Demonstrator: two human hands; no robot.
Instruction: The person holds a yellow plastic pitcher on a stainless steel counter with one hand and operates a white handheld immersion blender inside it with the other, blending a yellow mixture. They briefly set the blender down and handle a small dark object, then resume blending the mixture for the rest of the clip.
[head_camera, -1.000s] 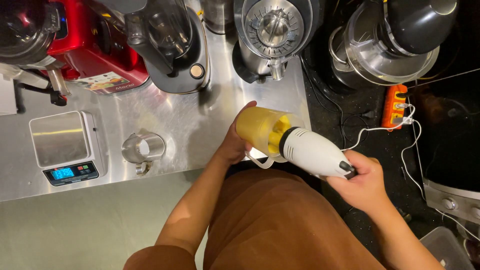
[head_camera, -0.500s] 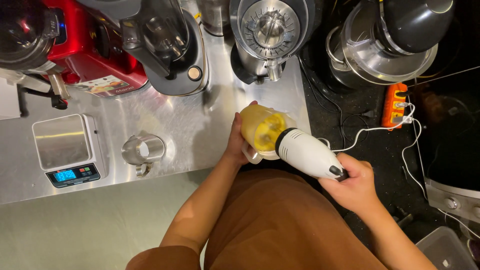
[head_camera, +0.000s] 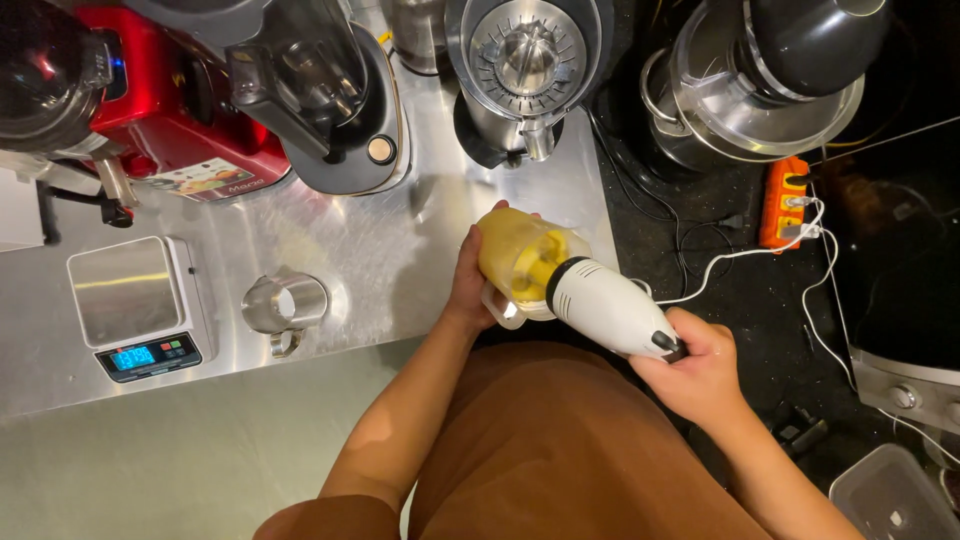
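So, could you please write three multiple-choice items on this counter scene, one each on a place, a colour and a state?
1. Where is the kitchen scale?
A. left part of the steel counter
B. on the floor
C. inside the beaker

2. What colour is the hand blender body?
A. red
B. white
C. green

3. What is the left hand doing?
A. lying flat on the counter
B. pressing the scale
C. gripping the yellow-filled beaker

Answers: 1 A, it sits beside the small metal cup; 2 B, the right hand holds its white body; 3 C, fingers wrap the beaker.
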